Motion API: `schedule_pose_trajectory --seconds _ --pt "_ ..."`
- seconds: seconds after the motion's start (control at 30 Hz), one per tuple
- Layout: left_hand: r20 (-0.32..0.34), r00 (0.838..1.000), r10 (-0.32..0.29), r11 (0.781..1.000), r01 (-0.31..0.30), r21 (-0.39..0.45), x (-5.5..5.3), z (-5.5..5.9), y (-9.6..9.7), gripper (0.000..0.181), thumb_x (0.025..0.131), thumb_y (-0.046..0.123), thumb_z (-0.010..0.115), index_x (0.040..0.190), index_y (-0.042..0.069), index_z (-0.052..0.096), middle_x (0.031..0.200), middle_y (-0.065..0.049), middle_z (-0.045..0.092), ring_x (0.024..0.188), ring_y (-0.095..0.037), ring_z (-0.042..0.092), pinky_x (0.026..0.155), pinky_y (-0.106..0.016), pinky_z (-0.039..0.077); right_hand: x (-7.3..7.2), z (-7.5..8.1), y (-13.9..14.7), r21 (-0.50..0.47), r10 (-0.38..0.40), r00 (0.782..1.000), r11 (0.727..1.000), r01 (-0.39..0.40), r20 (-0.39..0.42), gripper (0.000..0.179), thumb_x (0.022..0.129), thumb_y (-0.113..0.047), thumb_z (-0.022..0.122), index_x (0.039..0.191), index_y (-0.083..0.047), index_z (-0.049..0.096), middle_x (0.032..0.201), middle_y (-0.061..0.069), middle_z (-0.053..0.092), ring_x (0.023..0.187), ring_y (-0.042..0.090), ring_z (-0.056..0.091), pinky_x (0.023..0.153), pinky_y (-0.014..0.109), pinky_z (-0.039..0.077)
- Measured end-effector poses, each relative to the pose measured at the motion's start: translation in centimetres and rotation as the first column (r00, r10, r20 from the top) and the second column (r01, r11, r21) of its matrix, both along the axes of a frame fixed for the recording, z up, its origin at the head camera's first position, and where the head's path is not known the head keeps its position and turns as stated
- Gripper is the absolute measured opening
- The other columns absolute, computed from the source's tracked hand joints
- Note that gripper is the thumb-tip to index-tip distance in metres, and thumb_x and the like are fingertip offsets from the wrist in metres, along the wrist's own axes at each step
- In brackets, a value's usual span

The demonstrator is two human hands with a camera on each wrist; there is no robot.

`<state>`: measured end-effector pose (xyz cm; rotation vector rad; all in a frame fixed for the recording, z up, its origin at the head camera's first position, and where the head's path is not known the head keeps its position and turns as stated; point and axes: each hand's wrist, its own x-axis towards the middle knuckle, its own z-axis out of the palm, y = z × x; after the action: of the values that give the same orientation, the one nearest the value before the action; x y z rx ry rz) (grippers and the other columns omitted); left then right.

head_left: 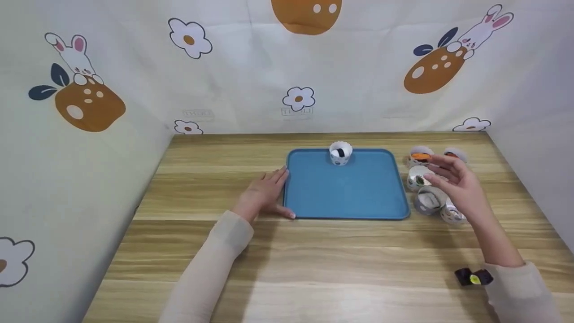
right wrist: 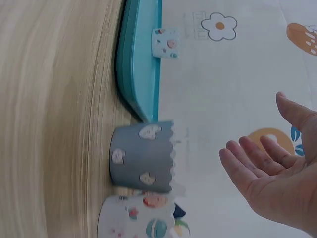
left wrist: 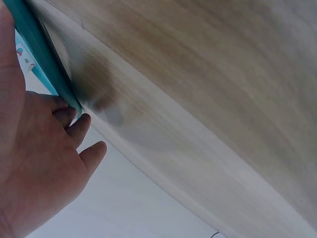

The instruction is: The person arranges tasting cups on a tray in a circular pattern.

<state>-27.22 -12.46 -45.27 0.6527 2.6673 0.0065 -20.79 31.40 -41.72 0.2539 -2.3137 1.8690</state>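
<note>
My left hand [head_left: 264,193] rests against the left edge of a blue tray [head_left: 345,197], thumb at its near corner and fingers along the side. At the tray's back edge stands a white paper cup [head_left: 340,160] with something black and white inside. My right hand [head_left: 464,186] hovers over several paper cups right of the tray, fingers loosely bent and holding nothing. Below it are a grey cup [right wrist: 142,157] and a patterned white cup [right wrist: 130,218]. Nearest its fingertips in the head view are a cup with green filling [head_left: 415,180] and one with orange filling [head_left: 420,158].
Another cup [head_left: 458,155] stands at the back right, partly hidden by the right hand. A small black bow-shaped thing with a yellow middle [head_left: 474,278] lies by the right sleeve. A printed cloth [head_left: 242,89] hangs behind and beside the wooden table [head_left: 332,269].
</note>
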Motion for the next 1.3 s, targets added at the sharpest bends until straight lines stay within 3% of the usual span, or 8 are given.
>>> schedule_pose_trajectory --seconds 0.37,0.67,0.8,0.97,1.17,1.3 --pt "0.000 1.000 0.012 1.000 -0.012 0.026 0.1 0.0 0.0 0.129 0.073 0.077 0.068 0.161 0.008 0.003 0.170 -0.007 -0.001 0.158 -0.025 0.008 0.128 -0.047 0.011 0.7 -0.7 4.7 -0.138 0.040 0.999 0.989 -0.045 -0.037 0.038 0.093 0.008 0.061 0.129 -0.002 0.056 0.125 -0.011 0.065 0.112 -0.005 0.064 0.086 0.009 0.053" --pt "0.005 1.000 0.013 0.999 -0.013 0.038 0.0 0.0 -0.1 0.130 0.073 0.077 0.068 0.161 0.007 0.002 0.170 -0.008 -0.001 0.158 -0.025 0.007 0.128 -0.047 0.011 0.9 -2.0 7.6 -0.013 0.091 0.995 0.996 -0.091 -0.031 0.042 0.095 0.007 0.059 0.136 0.004 0.051 0.131 -0.011 0.063 0.116 -0.006 0.062 0.088 0.008 0.051" --pt "0.005 1.000 0.016 0.999 -0.017 0.039 0.0 -0.1 -0.2 0.130 0.073 0.077 0.068 0.161 0.008 0.002 0.170 -0.008 -0.002 0.158 -0.025 0.007 0.128 -0.046 0.010 0.9 -2.5 8.4 0.004 0.151 0.988 0.989 -0.151 -0.008 0.045 0.095 0.009 0.057 0.139 0.007 0.047 0.134 -0.009 0.064 0.119 -0.003 0.061 0.090 0.009 0.051" --pt "0.003 1.000 0.017 0.999 -0.017 0.039 0.1 -0.1 -0.2 0.129 0.073 0.077 0.068 0.161 0.008 0.003 0.170 -0.008 -0.001 0.158 -0.025 0.006 0.128 -0.046 0.010 0.7 -3.1 9.3 0.118 0.162 0.986 0.979 -0.165 0.037 0.046 0.096 0.007 0.057 0.140 0.007 0.046 0.131 -0.013 0.065 0.119 -0.004 0.061 0.091 0.008 0.050" --pt "0.006 1.000 0.016 0.999 -0.017 0.034 0.1 0.0 -0.1 0.129 0.073 0.077 0.067 0.161 0.008 0.003 0.170 -0.008 -0.001 0.158 -0.025 0.006 0.128 -0.046 0.010 0.6 -3.9 10.2 0.135 0.214 0.975 0.966 -0.221 0.067 0.047 0.096 0.006 0.057 0.141 0.010 0.043 0.132 -0.013 0.065 0.118 -0.004 0.062 0.091 0.009 0.050" --pt "0.011 1.000 0.021 0.999 -0.021 0.038 0.1 0.0 -0.1 0.129 0.073 0.077 0.067 0.161 0.008 0.002 0.170 -0.008 -0.001 0.158 -0.025 0.006 0.128 -0.045 0.010 0.8 -4.2 10.6 0.199 0.209 0.972 0.953 -0.227 0.105 0.047 0.097 0.003 0.057 0.142 0.007 0.044 0.134 -0.018 0.063 0.119 -0.007 0.060 0.092 0.008 0.049"
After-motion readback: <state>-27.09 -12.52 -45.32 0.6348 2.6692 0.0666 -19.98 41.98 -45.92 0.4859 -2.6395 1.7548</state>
